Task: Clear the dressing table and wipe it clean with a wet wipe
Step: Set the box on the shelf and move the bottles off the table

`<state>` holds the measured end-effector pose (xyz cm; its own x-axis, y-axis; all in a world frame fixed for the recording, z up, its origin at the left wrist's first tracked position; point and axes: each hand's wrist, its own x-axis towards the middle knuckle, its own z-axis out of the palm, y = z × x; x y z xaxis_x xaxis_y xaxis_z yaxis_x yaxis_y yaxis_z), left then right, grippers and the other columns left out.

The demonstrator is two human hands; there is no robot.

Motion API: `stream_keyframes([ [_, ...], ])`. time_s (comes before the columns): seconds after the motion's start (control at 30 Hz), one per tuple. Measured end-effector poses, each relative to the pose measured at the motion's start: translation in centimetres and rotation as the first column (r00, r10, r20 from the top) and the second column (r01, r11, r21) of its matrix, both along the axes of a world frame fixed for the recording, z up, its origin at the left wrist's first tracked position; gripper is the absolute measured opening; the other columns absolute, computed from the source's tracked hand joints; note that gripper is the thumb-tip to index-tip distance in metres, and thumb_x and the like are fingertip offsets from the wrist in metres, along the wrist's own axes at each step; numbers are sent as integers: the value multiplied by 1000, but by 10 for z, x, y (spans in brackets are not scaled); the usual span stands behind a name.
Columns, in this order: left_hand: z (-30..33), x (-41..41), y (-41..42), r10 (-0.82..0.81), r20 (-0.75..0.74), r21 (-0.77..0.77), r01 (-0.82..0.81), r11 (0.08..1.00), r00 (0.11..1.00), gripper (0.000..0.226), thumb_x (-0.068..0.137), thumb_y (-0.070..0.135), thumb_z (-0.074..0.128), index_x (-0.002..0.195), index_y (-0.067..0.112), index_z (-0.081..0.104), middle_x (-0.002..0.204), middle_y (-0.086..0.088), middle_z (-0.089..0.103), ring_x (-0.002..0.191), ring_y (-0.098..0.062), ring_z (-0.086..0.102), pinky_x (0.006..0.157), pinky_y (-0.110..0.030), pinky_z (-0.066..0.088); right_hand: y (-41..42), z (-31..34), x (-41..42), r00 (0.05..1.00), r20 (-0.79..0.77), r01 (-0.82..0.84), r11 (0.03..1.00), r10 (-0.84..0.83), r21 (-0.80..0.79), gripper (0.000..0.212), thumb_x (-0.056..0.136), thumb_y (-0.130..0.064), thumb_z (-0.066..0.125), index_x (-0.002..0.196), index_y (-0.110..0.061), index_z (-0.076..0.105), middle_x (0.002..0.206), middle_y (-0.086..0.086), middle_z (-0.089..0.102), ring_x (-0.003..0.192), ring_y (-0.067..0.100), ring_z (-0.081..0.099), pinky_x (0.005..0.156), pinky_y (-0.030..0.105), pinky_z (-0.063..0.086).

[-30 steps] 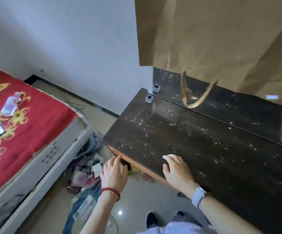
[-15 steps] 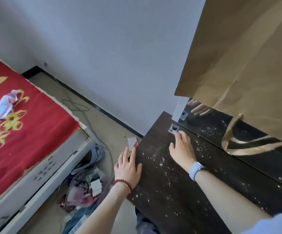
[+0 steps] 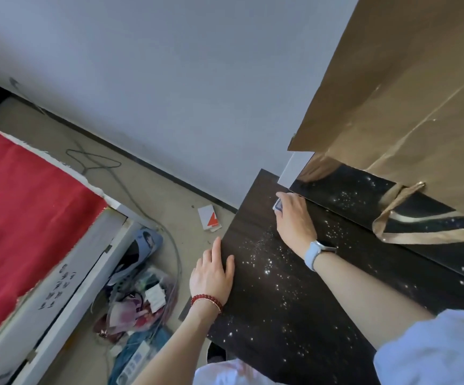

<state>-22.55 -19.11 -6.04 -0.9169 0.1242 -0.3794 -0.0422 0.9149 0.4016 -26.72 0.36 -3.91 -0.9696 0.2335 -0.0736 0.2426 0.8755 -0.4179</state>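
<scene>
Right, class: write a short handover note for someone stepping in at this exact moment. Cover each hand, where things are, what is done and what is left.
Right hand: at the far left corner of the dressing table, closed around a small object by the mirror; what it is cannot be told.
Left hand: empty, flat on the table's left edge.
Things: the tabletop is bare apart from that object and scattered pale specks. No wet wipe in view.
Done: clearing is nearly finished.
Left: take the object off, fetch a wipe, wipe the top clean.

Left hand (image 3: pixel 212 276) flat — right hand (image 3: pixel 294 218) cupped, outstretched.
</scene>
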Motion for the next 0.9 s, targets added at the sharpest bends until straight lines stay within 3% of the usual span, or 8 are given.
stream_keyframes([
  [0.17, 11, -2, -3, -19, 99, 73, 12, 997, 995, 52, 96, 41, 26, 143, 25, 12, 141, -10, 36, 125, -30, 37, 101, -43, 33, -19, 24, 54, 983, -21, 173, 967, -180, -186, 47, 90, -12, 56, 132, 0, 40, 124, 14, 52, 118, 25, 40, 98, 30, 36],
  [0.27, 30, 13, -10, -82, -66, 79, 87, 993, 994, 52, 95, 37, 30, 143, 23, 16, 149, -8, 24, 136, -27, 20, 109, -45, 18, -32, 32, 112, 927, -39, 355, 908, -372, -222, 47, 87, -11, 61, 129, 2, 44, 120, 16, 52, 116, 27, 43, 95, 27, 36],
  [0.37, 48, 45, -16, -208, -163, 110, 227, 968, 964, 51, 94, 33, 37, 142, 21, 24, 150, -8, 22, 138, -26, 15, 110, -44, 17, -45, 34, 187, 833, -19, 536, 815, -553, -219, 40, 81, -4, 66, 118, 2, 51, 110, 18, 55, 108, 31, 47, 85, 26, 36],
  [0.57, 56, 112, -1, -476, -162, 147, 498, 855, 865, 44, 91, 30, 46, 132, 16, 44, 138, -8, 43, 128, -27, 36, 102, -44, 29, -57, 45, 326, 576, -15, 800, 568, -817, -196, 33, 77, -4, 70, 108, 2, 57, 100, 19, 57, 91, 29, 57, 76, 30, 44],
  [0.67, 62, 149, 34, -656, -159, 151, 675, 723, 738, 38, 90, 28, 48, 126, 15, 51, 126, -6, 53, 117, -27, 46, 96, -41, 33, -50, 55, 389, 357, -26, 893, 349, -934, -284, 29, 81, -4, 65, 108, 3, 56, 98, 15, 52, 83, 23, 52, 72, 27, 40],
  [0.73, 66, 174, 57, -753, -171, 136, 772, 621, 636, 37, 90, 27, 48, 125, 15, 52, 124, -6, 54, 115, -26, 47, 94, -40, 34, -43, 59, 425, 257, -29, 899, 250, -966, -360, 12, 83, -3, 60, 90, -10, 56, 82, 4, 44, 71, 20, 46, 67, 28, 37],
  [0.8, 70, 208, 87, -836, -181, 130, 855, 503, 519, 36, 90, 28, 48, 125, 17, 52, 126, -4, 53, 116, -25, 45, 95, -39, 33, -38, 62, 467, 185, -59, 905, 193, -981, -379, 32, 80, 0, 55, 70, -27, 41, 70, -4, 34, 61, 13, 32, 60, 28, 31],
  [0.9, 71, 263, 135, -907, -190, 152, 924, 352, 376, 37, 89, 28, 49, 125, 18, 52, 128, -4, 51, 118, -26, 44, 96, -40, 33, -35, 66, 524, 25, -59, 918, 46, -998, -393, 17, 84, -4, 57, 88, -15, 46, 87, 2, 39, 70, 15, 40, 68, 30, 37],
])
